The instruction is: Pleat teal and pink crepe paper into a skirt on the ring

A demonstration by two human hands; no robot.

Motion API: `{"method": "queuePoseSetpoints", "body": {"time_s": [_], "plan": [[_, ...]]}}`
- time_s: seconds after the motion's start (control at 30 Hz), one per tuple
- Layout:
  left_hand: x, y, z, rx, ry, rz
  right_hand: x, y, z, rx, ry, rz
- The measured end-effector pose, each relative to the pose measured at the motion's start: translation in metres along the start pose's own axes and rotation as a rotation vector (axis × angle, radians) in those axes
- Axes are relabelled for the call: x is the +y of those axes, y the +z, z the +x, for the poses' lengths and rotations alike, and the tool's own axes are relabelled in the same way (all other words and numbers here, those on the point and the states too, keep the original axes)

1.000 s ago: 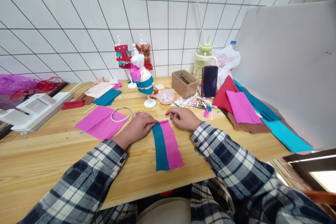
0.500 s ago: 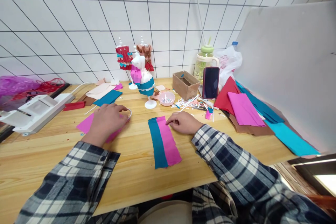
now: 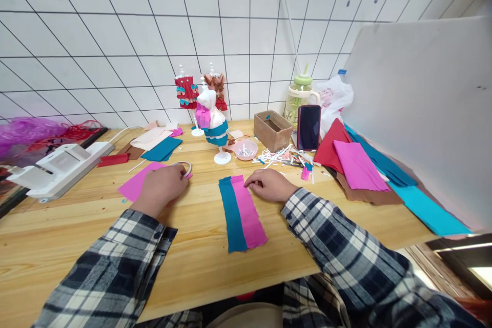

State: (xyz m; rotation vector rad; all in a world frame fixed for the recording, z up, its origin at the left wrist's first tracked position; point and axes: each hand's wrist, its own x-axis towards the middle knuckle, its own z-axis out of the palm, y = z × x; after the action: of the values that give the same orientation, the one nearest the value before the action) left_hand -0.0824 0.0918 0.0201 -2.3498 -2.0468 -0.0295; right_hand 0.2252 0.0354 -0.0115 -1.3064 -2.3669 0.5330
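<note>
My left hand [image 3: 165, 184] is closed around a thin white ring [image 3: 187, 168] that looks like a roll of tape; most of it is hidden by the fingers. Under this hand lies a magenta crepe paper sheet [image 3: 132, 184], partly covered. My right hand [image 3: 271, 184] rests on the table with curled fingers, its fingertips at the upper right edge of a magenta crepe paper strip [image 3: 249, 218]. That strip lies flat alongside a teal crepe paper strip [image 3: 233, 218]. Behind them stands a small white dress form [image 3: 217, 113] with a teal-banded skirt and a magenta piece at its side.
Two dressed forms, one in a red dress [image 3: 187, 93], stand behind. A pink dish [image 3: 246, 150], cardboard box [image 3: 272, 130], phone [image 3: 309, 128] and paper scraps [image 3: 279, 156] sit centre-right. Folded paper [image 3: 357, 164] lies right, a power strip [image 3: 73, 169] left.
My left hand has drawn slightly right and down, baring more of the magenta sheet, with the white ring still in it. My right hand stays by the strip. The view has tilted up slightly.
</note>
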Motion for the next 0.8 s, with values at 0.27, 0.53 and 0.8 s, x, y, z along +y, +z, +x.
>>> {"method": "queuePoseSetpoints", "body": {"time_s": [0.27,0.53,0.8], "plan": [[-0.005,0.013,0.011,0.067,-0.115,-0.399,-0.002,0.002,0.000,0.021,0.015,0.027],[0.019,0.014,0.002,0.112,0.045,-0.942,-0.007,0.002,0.001,0.162,0.040,0.061],[0.093,0.013,-0.042,-0.012,0.265,-1.282,-0.041,0.006,-0.003,0.433,-0.015,0.419]]}}
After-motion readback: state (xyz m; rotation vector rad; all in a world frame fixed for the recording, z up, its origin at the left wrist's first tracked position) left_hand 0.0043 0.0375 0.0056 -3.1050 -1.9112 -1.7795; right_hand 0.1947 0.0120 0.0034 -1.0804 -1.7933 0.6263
